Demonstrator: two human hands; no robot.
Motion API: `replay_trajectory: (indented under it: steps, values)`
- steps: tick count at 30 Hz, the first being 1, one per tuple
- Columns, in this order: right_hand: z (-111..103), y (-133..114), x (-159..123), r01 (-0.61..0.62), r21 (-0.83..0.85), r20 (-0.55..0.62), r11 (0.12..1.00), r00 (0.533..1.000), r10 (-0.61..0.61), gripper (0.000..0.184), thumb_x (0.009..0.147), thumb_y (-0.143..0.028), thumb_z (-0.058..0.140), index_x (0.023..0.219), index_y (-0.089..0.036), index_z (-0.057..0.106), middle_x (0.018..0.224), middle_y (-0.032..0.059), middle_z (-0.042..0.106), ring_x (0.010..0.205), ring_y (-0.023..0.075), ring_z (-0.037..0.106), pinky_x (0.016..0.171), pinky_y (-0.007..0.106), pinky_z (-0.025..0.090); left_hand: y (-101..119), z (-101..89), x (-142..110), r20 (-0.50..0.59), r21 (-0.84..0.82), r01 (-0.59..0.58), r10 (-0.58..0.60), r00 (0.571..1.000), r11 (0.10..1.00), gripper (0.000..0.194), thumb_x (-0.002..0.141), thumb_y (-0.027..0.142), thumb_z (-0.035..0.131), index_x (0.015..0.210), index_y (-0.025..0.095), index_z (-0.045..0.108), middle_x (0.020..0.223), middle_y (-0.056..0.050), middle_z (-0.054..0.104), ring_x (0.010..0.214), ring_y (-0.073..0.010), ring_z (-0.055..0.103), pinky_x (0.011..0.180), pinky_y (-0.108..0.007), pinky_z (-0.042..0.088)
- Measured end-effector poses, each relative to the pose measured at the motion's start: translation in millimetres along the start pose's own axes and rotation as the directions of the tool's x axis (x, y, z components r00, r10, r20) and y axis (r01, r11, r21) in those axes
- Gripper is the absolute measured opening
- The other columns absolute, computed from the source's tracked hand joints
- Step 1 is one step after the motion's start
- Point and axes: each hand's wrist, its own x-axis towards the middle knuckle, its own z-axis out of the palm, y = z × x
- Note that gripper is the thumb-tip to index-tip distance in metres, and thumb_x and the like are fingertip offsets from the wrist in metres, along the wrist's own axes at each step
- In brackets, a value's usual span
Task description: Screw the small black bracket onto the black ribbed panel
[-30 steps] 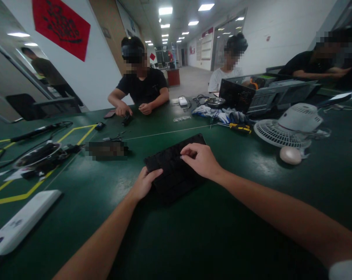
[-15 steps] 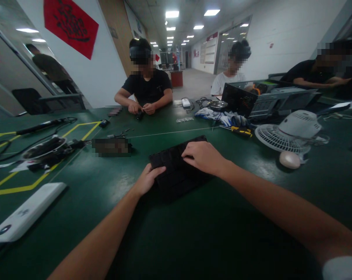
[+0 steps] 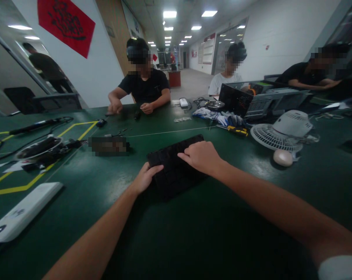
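Note:
A flat, black rectangular panel [image 3: 171, 177] lies at a slant on the green table in front of me; its surface is dark, with faint block-like sections. My left hand [image 3: 145, 177] grips its left edge, thumb on top and fingers tucked beneath. Over the panel's upper right part, my right hand [image 3: 202, 155] is closed, its fingers curled and its thumb pointing left against the dark surface. Whatever may be between those fingers is hidden.
A white long device [image 3: 27, 212] lies at the left, near cables [image 3: 39, 149]. To the right are a white fan [image 3: 283, 132], a pale rounded object [image 3: 283, 158], a yellow-handled screwdriver [image 3: 237, 130], a cloth [image 3: 219, 116] and an opened computer case [image 3: 251, 101]. Co-workers sit opposite.
The view has shifted slightly. My right thumb now stretches further out over the panel; my left hand keeps its grip. The co-worker opposite has reached one hand toward the left.

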Motion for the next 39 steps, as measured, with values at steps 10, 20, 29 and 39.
replay_trajectory:
  steps: [10, 20, 29, 39]
  values:
    - [8, 88, -37, -0.309, 0.083, -0.224, 0.947, 0.921, 0.32, 0.062, 0.11, -0.058, 0.032, 0.079, -0.022, 0.072, 0.08, 0.0052, 0.074, 0.077, 0.0207, 0.065, 0.068, 0.035, 0.034, -8, -6.4, 0, -0.134, 0.027, 0.082, -0.077, 0.988, 0.996, 0.056, 0.071, 0.053, 0.084, 0.114, 0.02, 0.075, 0.124, -0.012, 0.08, 0.121, -0.038, 0.073, 0.105, -0.05, 0.057]
    - [76, 217, -44, -0.666, 0.045, -0.188, 0.745, 0.726, 0.661, 0.066, 0.099, -0.04, 0.056, 0.157, -0.009, 0.052, 0.155, 0.0247, 0.057, 0.139, 0.0386, 0.051, 0.109, 0.049, 0.04, -9, -7.3, -1, -0.219, 0.025, 0.195, -0.185, 0.958, 0.98, 0.051, 0.074, 0.051, 0.082, 0.115, 0.022, 0.072, 0.119, -0.012, 0.081, 0.114, -0.0368, 0.077, 0.093, -0.047, 0.064]
    - [73, 211, -41, -0.686, 0.047, -0.273, 0.727, 0.691, 0.67, 0.065, 0.097, -0.053, 0.059, 0.15, -0.015, 0.055, 0.143, 0.0221, 0.06, 0.132, 0.0387, 0.051, 0.109, 0.05, 0.039, -12, -8.7, -2, -0.196, 0.044, 0.187, -0.175, 0.965, 0.981, 0.055, 0.074, 0.053, 0.082, 0.119, 0.024, 0.072, 0.119, -0.012, 0.082, 0.119, -0.04, 0.075, 0.092, -0.052, 0.065]
    - [85, 196, -32, -0.692, 0.052, -0.105, 0.72, 0.714, 0.693, 0.038, 0.093, -0.043, 0.059, 0.119, -0.018, 0.069, 0.118, 0.0169, 0.074, 0.108, 0.0322, 0.068, 0.086, 0.042, 0.049, 9, 4.7, -9, -0.17, 0.036, 0.044, -0.037, 0.985, 0.998, 0.061, 0.062, 0.057, 0.091, 0.11, 0.023, 0.073, 0.12, -0.011, 0.082, 0.12, -0.0429, 0.074, 0.104, -0.057, 0.061]
